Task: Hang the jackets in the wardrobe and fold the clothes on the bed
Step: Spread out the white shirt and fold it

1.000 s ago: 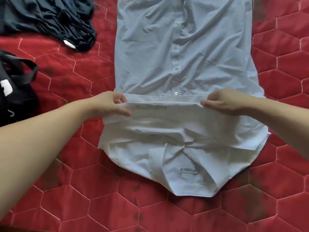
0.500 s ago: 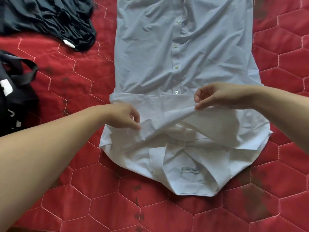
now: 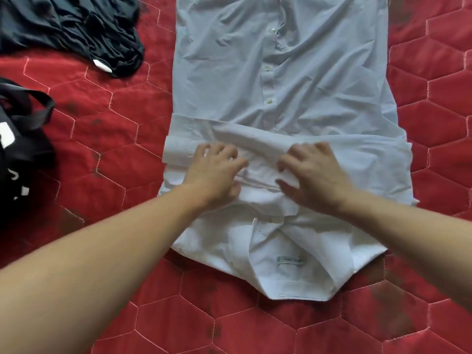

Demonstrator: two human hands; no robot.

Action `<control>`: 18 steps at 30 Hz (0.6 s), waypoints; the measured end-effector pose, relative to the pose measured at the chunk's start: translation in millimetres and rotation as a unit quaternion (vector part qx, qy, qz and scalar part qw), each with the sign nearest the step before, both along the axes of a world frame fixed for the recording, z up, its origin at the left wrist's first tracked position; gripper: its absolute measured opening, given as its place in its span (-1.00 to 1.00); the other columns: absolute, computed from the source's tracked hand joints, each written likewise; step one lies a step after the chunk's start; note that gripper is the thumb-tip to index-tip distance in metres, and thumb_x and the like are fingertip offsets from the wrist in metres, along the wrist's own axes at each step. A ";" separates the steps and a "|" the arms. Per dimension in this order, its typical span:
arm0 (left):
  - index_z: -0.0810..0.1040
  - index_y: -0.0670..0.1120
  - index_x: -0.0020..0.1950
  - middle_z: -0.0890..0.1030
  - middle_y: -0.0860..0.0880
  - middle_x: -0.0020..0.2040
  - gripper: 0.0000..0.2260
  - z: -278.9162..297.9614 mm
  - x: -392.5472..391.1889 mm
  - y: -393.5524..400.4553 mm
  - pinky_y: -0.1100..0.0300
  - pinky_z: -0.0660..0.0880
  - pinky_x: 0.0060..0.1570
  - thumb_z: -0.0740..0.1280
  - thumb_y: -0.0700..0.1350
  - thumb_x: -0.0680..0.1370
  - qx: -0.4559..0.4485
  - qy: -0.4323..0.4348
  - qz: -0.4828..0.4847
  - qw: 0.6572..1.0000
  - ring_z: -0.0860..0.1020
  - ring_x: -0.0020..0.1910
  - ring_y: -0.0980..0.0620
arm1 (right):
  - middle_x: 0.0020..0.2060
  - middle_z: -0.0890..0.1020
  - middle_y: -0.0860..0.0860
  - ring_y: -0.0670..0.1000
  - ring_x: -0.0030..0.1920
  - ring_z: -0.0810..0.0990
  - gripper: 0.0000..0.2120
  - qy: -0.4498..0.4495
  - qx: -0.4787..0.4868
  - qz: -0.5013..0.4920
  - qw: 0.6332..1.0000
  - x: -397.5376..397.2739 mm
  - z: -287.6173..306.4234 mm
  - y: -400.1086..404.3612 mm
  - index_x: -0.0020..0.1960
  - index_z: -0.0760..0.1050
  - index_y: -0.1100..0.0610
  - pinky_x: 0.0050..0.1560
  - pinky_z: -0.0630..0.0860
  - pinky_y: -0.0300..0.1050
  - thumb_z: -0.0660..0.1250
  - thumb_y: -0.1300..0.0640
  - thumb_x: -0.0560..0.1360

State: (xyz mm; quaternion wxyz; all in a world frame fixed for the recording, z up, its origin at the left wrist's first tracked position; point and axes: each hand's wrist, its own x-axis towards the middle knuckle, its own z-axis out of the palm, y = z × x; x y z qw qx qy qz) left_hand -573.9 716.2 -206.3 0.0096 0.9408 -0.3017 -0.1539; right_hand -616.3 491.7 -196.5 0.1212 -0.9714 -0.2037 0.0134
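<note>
Both hands, left (image 3: 213, 172) and right (image 3: 315, 175), press spread fingers on the shirt's (image 3: 255, 72) folded sleeves on the bed (image 3: 127, 111).

shirt (image 3: 281, 72) top cropped, label (image 3: 290, 260) unreadable

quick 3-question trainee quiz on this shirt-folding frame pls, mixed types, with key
1. True or false: both hands rest on the white shirt with fingers spread.
2. Multiple choice: where does the dark crumpled garment lie relative to the shirt? A) on top of it B) apart from it, toward the upper left, on the red quilted bed cover C) under the collar.
3. Fill in: the shirt's collar label lies at the end ____ the person.

Key:
1. True: the left hand and the right hand press on the folded sleeves.
2. B
3. nearest
</note>
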 end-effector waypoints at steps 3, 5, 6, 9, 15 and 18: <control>0.32 0.13 0.33 0.33 0.01 0.33 -0.51 -13.3 -1.9 -0.7 0.03 0.27 0.19 0.32 0.01 0.41 0.037 0.038 0.057 0.997 0.30 0.31 -0.08 | 0.02 0.53 0.08 0.16 0.02 0.51 -0.62 0.114 -0.136 0.048 0.983 -17.1 -8.0 1.7 0.12 0.49 0.05 0.10 0.32 0.07 0.34 -0.14 0.40; 0.33 0.09 0.31 0.34 -0.02 0.28 -0.50 -15.4 1.3 -2.2 0.06 0.29 0.05 0.36 -0.03 0.39 0.047 0.023 0.063 0.997 0.33 0.24 -0.10 | 0.01 0.53 0.08 0.16 0.01 0.52 -0.65 0.128 -0.165 0.037 0.977 -18.1 -9.7 -0.6 0.11 0.49 0.06 0.10 0.33 0.07 0.27 -0.10 0.41; 0.35 0.07 0.29 0.36 -0.03 0.25 -0.52 -15.7 3.9 -3.1 0.08 0.26 -0.03 0.36 -0.05 0.39 0.050 0.016 0.058 0.997 0.36 0.20 -0.11 | -0.04 0.55 0.09 0.17 -0.04 0.54 -0.71 0.120 -0.159 0.034 0.979 -17.4 -9.3 -1.1 0.05 0.52 0.09 0.06 0.35 0.07 0.26 -0.04 0.41; 0.44 -0.01 0.19 0.45 -0.07 0.13 -0.67 -12.2 9.9 -5.8 0.10 0.21 -0.15 0.31 -0.17 0.43 0.045 0.004 0.050 0.998 0.45 0.05 -0.14 | -0.21 0.59 0.09 0.16 -0.17 0.58 -0.92 0.103 -0.151 0.044 0.982 -15.8 -12.6 -3.2 -0.13 0.54 0.12 0.01 0.37 0.04 0.29 0.18 0.41; 0.58 -0.18 -0.21 0.55 -0.15 -0.31 -0.86 11.4 1.3 -1.9 0.14 0.33 -0.34 0.41 -0.30 0.25 -0.175 -0.046 -0.018 0.983 0.51 -0.39 -0.20 | -0.41 0.51 0.07 0.15 -0.38 0.51 -0.90 0.068 -0.102 0.048 0.991 -15.5 5.9 -19.6 -0.33 0.43 0.13 -0.07 0.43 0.04 0.30 0.12 0.31; 0.58 -0.11 -0.03 0.57 -0.10 -0.15 -0.80 9.8 -11.3 -3.7 0.17 0.20 -0.28 0.41 -0.21 0.36 -0.116 0.029 -0.059 0.991 0.54 -0.26 -0.19 | -0.40 0.49 0.06 0.15 -0.36 0.51 -0.81 0.123 -0.127 0.078 0.981 -20.1 10.2 -33.8 -0.31 0.39 0.10 -0.09 0.42 0.05 0.13 0.01 0.37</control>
